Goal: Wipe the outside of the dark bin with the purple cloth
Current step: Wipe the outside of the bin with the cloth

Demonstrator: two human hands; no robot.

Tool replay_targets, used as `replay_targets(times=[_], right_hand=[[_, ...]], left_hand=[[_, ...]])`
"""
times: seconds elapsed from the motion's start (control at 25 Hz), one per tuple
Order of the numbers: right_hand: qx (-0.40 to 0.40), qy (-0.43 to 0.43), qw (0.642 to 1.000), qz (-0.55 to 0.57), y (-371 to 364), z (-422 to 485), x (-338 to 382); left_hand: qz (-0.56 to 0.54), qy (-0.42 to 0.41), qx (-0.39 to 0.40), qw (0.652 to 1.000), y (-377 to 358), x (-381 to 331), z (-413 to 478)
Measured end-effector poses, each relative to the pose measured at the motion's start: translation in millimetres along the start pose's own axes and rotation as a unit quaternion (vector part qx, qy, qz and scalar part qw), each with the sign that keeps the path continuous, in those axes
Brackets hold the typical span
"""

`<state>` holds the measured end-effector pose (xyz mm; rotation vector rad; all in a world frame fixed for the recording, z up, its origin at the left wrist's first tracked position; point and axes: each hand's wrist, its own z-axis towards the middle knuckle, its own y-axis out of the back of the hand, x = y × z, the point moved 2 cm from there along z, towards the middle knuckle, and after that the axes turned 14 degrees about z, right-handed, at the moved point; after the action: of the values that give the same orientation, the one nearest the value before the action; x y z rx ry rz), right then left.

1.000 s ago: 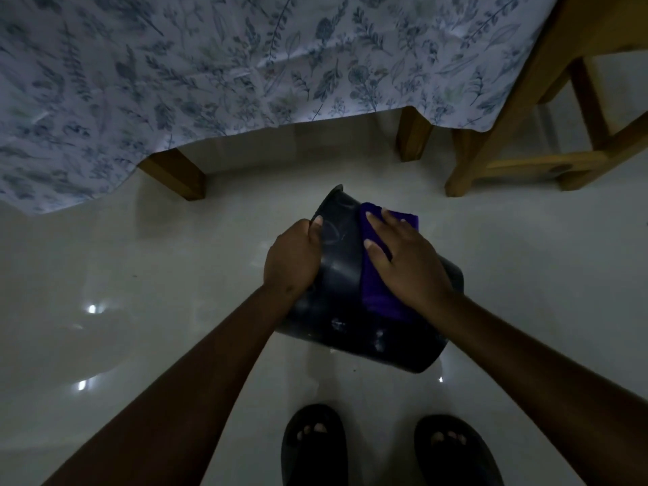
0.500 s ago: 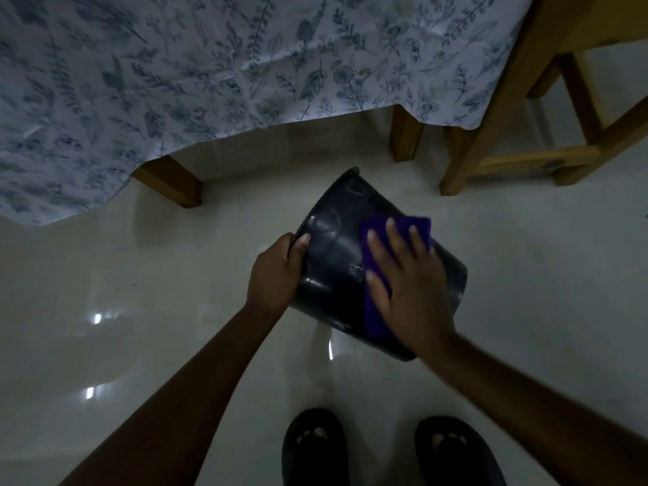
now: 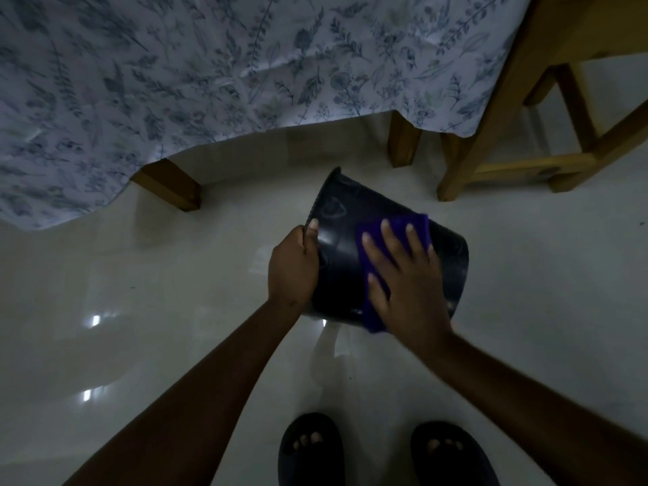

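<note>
The dark bin [image 3: 343, 219] is tipped on its side above the pale floor, its rim to the left and its base to the right. My left hand [image 3: 292, 266] grips the rim, thumb over the edge. A purple cloth [image 3: 372, 310] lies on the bin's upper wall. My right hand [image 3: 406, 278] presses flat on the cloth with fingers spread, covering most of it. The bin's inside is hidden.
A table with a floral tablecloth [image 3: 210, 82] hangs over the far side, its wooden legs [image 3: 168, 185] just behind the bin. A wooden chair frame [image 3: 508, 135] stands at the right. My feet in dark sandals [image 3: 312, 450] are at the bottom on the glossy floor [image 3: 140, 292].
My right hand has slid the cloth along the bin's wall toward the base and nearer to me. The bin has turned a little in my left hand.
</note>
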<state>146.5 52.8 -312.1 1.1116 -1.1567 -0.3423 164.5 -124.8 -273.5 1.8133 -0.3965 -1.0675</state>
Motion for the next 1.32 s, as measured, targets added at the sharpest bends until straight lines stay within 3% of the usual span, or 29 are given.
replay_targets(times=[0.16,0.32,0.48,0.6,0.68,0.8,0.88,0.92,1.04,1.12,1.32], right_hand=[[0.019,0.065,0.998,0.006,-10.6,-47.2,10.7],[-0.005,-0.023,0.997,0.078,9.3,23.1,4.2],[0.025,-0.025,0.995,0.089,4.7,25.4,-6.9],[0.042,0.048,0.997,0.038,-3.5,-37.3,15.6],[0.057,0.099,0.992,0.045,-1.5,-27.0,12.6],[0.095,-0.038,0.983,0.154,7.1,42.7,-15.5],[0.097,-0.091,0.976,0.173,4.9,43.4,-24.0],[0.082,-0.082,0.983,0.144,3.5,25.1,-16.7],[0.069,0.056,0.995,0.041,-2.7,-48.7,18.8],[0.08,0.114,0.99,0.032,-6.9,-42.4,15.6],[0.083,-0.094,0.976,0.176,4.4,35.6,-38.9]], left_hand=[[-0.023,-0.009,0.01,1.0,0.3,0.9,-24.7],[-0.004,-0.015,0.02,1.0,7.2,-0.6,-29.8],[0.057,0.003,0.044,0.997,8.2,-1.4,-9.7],[0.095,-0.011,0.062,0.993,7.9,-4.3,-0.6],[0.089,-0.019,0.06,0.994,10.0,-1.0,-8.5],[0.085,-0.011,0.051,0.995,14.0,14.7,-27.6],[0.083,-0.003,0.053,0.995,13.9,19.7,-29.7],[0.089,-0.004,0.053,0.995,12.5,19.4,-25.9],[0.103,-0.011,0.05,0.993,7.5,15.3,-14.4],[0.099,-0.021,0.053,0.993,7.2,12.7,-14.2],[0.098,-0.025,0.065,0.993,10.3,14.0,-13.1]])
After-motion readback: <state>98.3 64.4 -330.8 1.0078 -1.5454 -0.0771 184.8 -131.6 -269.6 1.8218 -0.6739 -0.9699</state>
